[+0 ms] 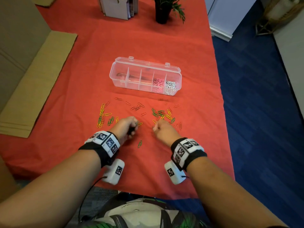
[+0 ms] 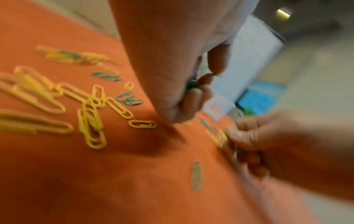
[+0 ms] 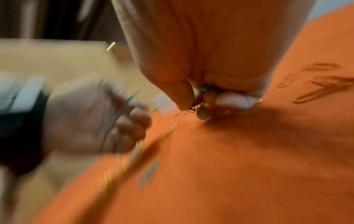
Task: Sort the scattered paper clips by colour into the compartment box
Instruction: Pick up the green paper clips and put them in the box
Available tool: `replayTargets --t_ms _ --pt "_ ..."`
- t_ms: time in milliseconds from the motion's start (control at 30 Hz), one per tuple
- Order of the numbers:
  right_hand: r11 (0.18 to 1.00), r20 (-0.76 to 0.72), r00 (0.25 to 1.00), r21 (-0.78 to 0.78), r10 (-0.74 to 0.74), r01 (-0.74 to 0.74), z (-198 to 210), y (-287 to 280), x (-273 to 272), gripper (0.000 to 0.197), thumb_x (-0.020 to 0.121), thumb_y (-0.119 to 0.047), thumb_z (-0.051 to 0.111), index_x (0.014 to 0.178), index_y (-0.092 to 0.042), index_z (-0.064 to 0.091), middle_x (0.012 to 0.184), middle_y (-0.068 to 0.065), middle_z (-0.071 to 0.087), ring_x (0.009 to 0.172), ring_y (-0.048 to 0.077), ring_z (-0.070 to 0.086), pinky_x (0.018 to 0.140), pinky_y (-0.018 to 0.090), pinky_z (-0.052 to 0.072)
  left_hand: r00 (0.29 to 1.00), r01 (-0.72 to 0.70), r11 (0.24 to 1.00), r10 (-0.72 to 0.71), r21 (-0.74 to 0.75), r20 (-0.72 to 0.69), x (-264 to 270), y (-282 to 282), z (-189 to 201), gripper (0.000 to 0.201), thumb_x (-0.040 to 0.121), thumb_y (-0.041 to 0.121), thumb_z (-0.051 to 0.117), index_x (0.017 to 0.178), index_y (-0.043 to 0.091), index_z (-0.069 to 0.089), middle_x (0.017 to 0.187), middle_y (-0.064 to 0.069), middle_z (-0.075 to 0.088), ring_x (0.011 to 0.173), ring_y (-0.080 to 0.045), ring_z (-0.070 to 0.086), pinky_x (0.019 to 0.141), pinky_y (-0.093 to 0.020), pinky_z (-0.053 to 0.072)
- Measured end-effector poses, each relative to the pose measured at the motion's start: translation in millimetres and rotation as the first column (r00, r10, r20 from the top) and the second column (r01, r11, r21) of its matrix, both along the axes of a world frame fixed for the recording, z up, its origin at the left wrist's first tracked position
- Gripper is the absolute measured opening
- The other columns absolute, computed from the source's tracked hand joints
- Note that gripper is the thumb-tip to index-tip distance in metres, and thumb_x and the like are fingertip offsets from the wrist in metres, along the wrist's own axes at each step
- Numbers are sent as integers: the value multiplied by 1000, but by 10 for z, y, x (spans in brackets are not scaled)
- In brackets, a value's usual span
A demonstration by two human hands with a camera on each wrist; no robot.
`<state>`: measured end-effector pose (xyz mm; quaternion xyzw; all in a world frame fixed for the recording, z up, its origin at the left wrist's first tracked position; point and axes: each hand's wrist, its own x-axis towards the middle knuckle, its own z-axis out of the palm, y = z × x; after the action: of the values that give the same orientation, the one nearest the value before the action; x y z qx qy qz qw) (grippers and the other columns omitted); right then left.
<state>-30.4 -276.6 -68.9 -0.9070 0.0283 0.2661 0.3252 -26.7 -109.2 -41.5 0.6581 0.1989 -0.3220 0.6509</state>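
Note:
A clear compartment box (image 1: 115, 74) stands open on the red cloth, with pink clips (image 1: 158, 83) and white clips (image 1: 170, 87) in its two right compartments. Yellow, green and red paper clips (image 1: 105, 115) lie scattered in front of it. My left hand (image 1: 126, 125) is curled over green clips (image 2: 192, 85) held in its fist. My right hand (image 1: 162, 129) is curled too, with green clips (image 3: 205, 89) pinched between thumb and fingers. One green clip (image 1: 140, 143) lies on the cloth between the wrists.
Flat cardboard sheets (image 1: 37, 83) lie at the left. A potted plant (image 1: 162, 10) and a white card stand (image 1: 118, 7) are at the far end. The table's right edge (image 1: 225, 112) drops to blue carpet.

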Motion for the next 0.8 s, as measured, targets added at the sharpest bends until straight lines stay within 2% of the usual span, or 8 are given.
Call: replayTargets --t_ms 100,200,300,400,500,600,700,800 --pt "870 -184 935 347 -305 352 87 -154 53 27 88 -2 46 70 -23 46 62 -4 41 54 12 37 41 15 32 988 -125 908 75 -401 -137 -21 43 129 10 53 14 32 59 14 39 58 -6 45 43 -16 36 45 -18 29" --pt "600 -364 831 575 -421 556 170 -288 79 28 92 2 37 87 -21 54 64 -3 37 49 6 31 42 16 26 984 -140 826 54 -547 -171 -15 50 169 18 54 16 33 63 11 49 62 -9 53 48 -19 47 49 -21 40" --pt "284 -516 715 679 -471 677 254 -438 134 26 94 -6 33 82 -14 54 68 -2 44 54 9 39 46 18 33 976 -160 876 72 -455 -205 -5 -11 152 19 68 12 37 66 13 55 58 -5 53 44 -14 50 47 -17 42" --pt "108 -631 600 640 -492 761 304 -567 200 28 93 -21 37 69 -15 49 60 -1 49 52 12 47 43 18 39 999 36 999 -36 -21 -37 -10 -102 35 27 87 19 48 60 17 50 55 0 39 39 -10 36 42 -14 27" --pt "345 -457 631 563 -627 751 242 -611 272 25 94 -6 36 74 -16 48 61 0 43 50 11 40 36 15 34 848 408 654 -530 637 2 -52 -109 -54 36 77 47 65 60 17 55 58 -2 55 55 -17 52 53 -22 37" --pt "756 -158 804 274 -574 594 172 -639 345 30 90 2 35 82 -20 53 71 2 51 55 14 45 39 16 38 658 468 234 -736 852 -160 -124 -106 -112 53 66 63 64 80 12 68 88 -10 70 89 -27 65 72 -28 47" --pt "923 52 940 -177 -336 340 148 -644 372 25 93 -16 44 108 -3 59 111 17 63 104 30 60 86 28 47 612 456 171 -773 873 -168 -180 -149 -155 46 68 55 66 88 14 70 99 -10 70 98 -28 65 80 -33 50" --pt "906 154 974 -367 -164 210 110 -544 327 36 90 -24 50 115 1 50 121 23 56 114 37 55 93 38 44 612 474 188 -773 860 -168 -194 -199 -121 30 75 41 66 92 17 71 102 -7 70 102 -25 63 81 -29 49"
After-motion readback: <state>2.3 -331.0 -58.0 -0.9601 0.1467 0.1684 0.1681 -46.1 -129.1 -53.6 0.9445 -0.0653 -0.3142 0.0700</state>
